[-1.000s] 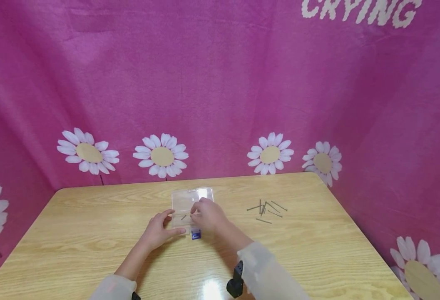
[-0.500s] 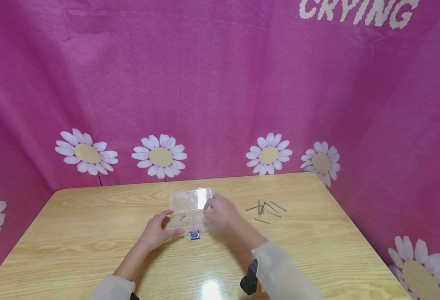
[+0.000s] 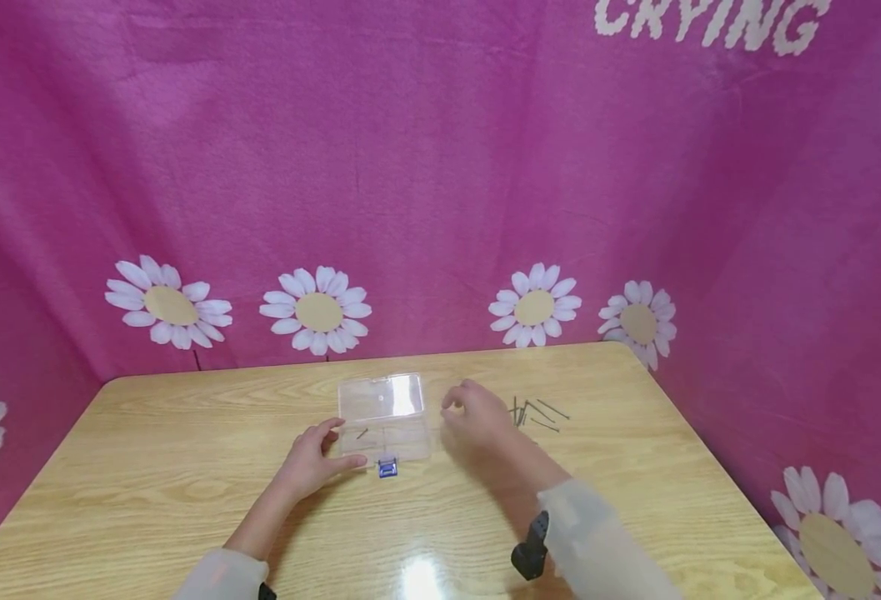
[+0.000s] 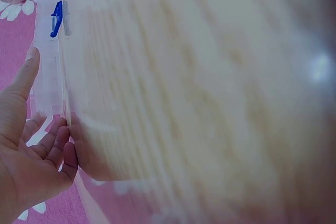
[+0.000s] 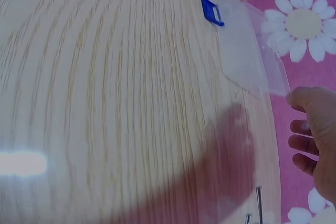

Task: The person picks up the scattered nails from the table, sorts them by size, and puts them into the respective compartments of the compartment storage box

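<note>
A pink flowered backdrop (image 3: pixel 410 183) hangs behind the wooden table (image 3: pixel 185 475). On it sits a clear box (image 3: pixel 406 439), lid raised, one small nail (image 3: pixel 362 433) inside its left half. The left hand (image 3: pixel 311 463), spread, touches the box's left end; the right hand (image 3: pixel 481 419), fingers loosely curled, hovers right of the box, before scattered nails (image 3: pixel 539 412).

Wood-grain table (image 3: pixel 147 467), clear box (image 3: pixel 407 440) (open), loose nails (image 3: pixel 522 413) beyond
</note>
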The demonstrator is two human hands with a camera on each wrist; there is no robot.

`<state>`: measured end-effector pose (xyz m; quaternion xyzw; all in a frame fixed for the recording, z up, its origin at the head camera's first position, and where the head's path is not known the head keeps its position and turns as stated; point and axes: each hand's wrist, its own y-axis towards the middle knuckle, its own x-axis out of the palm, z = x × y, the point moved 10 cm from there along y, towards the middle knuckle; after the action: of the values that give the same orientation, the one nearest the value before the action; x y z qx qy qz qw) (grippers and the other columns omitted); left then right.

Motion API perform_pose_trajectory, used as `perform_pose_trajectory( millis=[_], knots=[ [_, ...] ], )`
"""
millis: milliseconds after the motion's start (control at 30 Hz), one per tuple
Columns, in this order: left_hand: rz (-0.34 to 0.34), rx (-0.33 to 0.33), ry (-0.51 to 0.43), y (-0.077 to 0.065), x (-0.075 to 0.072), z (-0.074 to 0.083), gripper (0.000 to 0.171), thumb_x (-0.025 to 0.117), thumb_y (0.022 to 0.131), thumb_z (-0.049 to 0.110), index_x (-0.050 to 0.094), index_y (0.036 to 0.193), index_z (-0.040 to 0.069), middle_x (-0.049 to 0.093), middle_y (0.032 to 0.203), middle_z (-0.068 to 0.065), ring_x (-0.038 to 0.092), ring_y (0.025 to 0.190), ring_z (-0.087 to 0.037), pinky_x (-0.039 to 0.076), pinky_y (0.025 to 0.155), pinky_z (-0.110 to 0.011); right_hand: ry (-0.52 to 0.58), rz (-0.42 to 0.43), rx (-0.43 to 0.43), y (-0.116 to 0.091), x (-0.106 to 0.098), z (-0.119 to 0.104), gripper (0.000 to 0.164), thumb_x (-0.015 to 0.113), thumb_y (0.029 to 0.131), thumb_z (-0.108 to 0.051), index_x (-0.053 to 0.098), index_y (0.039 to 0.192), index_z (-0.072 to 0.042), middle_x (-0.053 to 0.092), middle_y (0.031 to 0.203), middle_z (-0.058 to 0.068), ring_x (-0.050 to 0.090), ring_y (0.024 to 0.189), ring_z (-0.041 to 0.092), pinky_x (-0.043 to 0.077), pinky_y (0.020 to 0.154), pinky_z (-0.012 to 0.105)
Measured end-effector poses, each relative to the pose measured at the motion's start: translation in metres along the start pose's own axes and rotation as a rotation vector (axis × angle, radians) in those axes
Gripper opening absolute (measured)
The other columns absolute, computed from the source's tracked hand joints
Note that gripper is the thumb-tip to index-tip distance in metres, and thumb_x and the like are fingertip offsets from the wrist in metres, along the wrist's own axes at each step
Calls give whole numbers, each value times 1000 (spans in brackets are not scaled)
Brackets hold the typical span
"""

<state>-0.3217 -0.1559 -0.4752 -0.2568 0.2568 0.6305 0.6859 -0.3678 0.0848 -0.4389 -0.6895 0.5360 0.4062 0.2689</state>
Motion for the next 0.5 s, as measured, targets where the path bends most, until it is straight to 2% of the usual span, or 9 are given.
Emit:
perform_pose_trajectory(
  millis=[100, 133, 300, 500],
  knots=[
    [-1, -1, -4, 0, 0, 0, 80, 78, 73, 41, 45, 135, 3, 56, 120, -20, 50, 112, -32, 42, 97, -49, -7, 17, 5, -1, -7, 8, 17, 55, 92, -28, 66, 99, -17, 57, 104, 2, 56, 99, 21, 47, 89, 39],
    [0, -1, -5, 0, 0, 0, 81, 78, 73, 41, 45, 135, 2, 56, 120, -20, 50, 112, -32, 42, 97, -49, -3, 26, 7, -2, -10, 11, 17, 56, 91, -28, 66, 99, -16, 56, 102, 2, 56, 97, 20, 48, 87, 38],
    [2, 1, -5, 0, 0, 0, 81, 78, 73, 41, 45, 135, 2, 56, 120, -20, 50, 112, -32, 42, 97, -49, -4, 74, 18, -6, -22, 25, 15, 58, 90, -26, 67, 96, -15, 56, 97, 2, 55, 89, 19, 48, 82, 37],
    [4, 4, -3, 1, 0, 0, 80, 78, 73, 40, 45, 135, 2, 56, 119, -20, 51, 111, -32, 42, 97, -49, -7, 101, 52, -12, -33, 44, 16, 59, 89, -26, 67, 95, -14, 57, 94, 4, 55, 88, 20, 47, 82, 38]
  ],
)
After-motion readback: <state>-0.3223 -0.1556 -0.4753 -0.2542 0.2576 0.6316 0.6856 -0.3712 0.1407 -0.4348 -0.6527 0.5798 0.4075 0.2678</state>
